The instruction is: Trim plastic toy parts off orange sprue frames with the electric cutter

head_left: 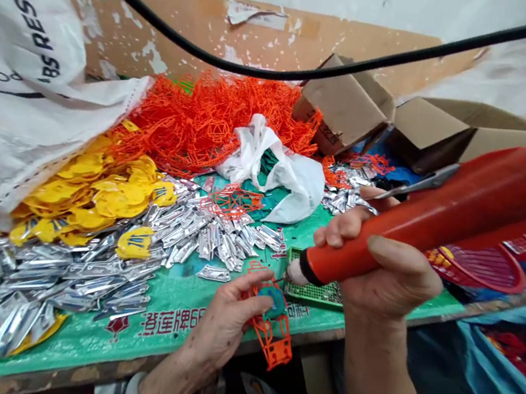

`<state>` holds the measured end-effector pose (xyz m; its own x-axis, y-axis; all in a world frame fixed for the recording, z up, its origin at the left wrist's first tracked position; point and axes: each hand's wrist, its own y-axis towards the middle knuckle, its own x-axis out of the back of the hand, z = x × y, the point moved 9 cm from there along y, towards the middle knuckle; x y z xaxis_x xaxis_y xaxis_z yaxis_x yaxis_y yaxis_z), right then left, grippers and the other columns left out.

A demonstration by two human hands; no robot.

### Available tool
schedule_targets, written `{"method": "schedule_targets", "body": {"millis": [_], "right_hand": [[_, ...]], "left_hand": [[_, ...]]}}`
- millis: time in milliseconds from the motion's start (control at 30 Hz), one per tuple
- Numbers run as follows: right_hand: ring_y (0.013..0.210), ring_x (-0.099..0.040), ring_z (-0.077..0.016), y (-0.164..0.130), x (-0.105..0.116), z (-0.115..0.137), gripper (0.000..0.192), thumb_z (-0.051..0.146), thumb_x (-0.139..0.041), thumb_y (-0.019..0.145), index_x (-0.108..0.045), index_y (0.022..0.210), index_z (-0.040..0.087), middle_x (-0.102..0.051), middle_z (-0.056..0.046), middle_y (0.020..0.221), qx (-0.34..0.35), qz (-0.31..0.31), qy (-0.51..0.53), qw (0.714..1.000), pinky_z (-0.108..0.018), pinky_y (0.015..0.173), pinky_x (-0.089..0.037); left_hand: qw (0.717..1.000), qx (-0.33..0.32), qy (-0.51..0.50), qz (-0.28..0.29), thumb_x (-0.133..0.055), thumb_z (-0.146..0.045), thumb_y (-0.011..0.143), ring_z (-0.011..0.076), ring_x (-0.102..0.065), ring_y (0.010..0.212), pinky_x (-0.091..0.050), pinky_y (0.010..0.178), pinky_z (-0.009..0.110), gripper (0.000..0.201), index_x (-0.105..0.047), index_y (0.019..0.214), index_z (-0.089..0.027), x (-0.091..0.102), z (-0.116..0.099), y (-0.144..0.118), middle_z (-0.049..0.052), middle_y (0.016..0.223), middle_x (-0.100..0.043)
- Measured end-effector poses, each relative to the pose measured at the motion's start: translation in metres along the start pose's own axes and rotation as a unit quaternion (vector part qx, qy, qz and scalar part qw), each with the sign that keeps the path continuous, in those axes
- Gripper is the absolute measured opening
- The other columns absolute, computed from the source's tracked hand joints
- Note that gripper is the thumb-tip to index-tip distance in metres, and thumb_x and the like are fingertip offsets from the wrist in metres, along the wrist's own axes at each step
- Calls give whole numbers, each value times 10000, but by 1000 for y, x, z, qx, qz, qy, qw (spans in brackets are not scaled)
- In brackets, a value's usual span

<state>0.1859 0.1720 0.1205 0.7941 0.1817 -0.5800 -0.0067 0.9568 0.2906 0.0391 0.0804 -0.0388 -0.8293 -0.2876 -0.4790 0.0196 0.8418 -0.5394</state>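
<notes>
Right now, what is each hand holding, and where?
Right hand wraps the red tool near its tip; left hand pinches the orange plastic frame at its top.

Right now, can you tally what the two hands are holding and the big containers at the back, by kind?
Red cylindrical power tool, in right hand: 1
Orange plastic lattice frame, in left hand: 1
Brown cardboard boxes: 2
White printed resin sack: 1
Total: 5
</notes>
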Motion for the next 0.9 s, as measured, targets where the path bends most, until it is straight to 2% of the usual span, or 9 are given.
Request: {"method": "schedule_targets", "body": {"millis": [167,367,467,667,900], "right_hand": [[566,-544,-148,-8,-12,-7,228,211,-682,637,-644,859,242,-592,16,661,-22,32,31,999,-333,611,-506],[577,-551,-141,-11,-22,-10,240,200,-699,637,-642,867,236,-601,13,665,-30,60,51,996,-321,624,-512],[572,-550,-137,-12,-25,-10,299,200,-706,637,-640,927,237,-603,16,667,-32,71,46,996,-313,612,-509],[608,-578,-147,-17,-30,-8,316,191,-712,678,-635,978,254,-623,10,713,-27,102,49,993,-329,644,-507],[606,-577,-160,-25,-31,-13,343,223,-731,692,-616,1012,267,-611,23,721,-36,120,22,992,-346,638,-503]], "left_hand": [[997,29,-55,35,-885,-200,515,95,-580,593,-486,582,223,351,-784,847,-148,-5,3,-3,22,744,-714],[998,18,-61,10,-888,-220,482,95,-559,548,-467,550,221,260,-732,676,-144,4,4,-3,-4,618,-668],[1000,4,-20,5,-849,-213,516,83,-519,524,-427,529,209,197,-707,640,-154,7,3,-2,-30,576,-627],[990,-68,122,6,-748,-208,621,77,-466,528,-364,540,211,67,-709,644,-159,11,-6,-2,-46,568,-593],[982,-78,169,-14,-721,-213,606,98,-462,551,-364,555,228,57,-696,630,-168,7,-16,-9,-41,587,-581]]}}
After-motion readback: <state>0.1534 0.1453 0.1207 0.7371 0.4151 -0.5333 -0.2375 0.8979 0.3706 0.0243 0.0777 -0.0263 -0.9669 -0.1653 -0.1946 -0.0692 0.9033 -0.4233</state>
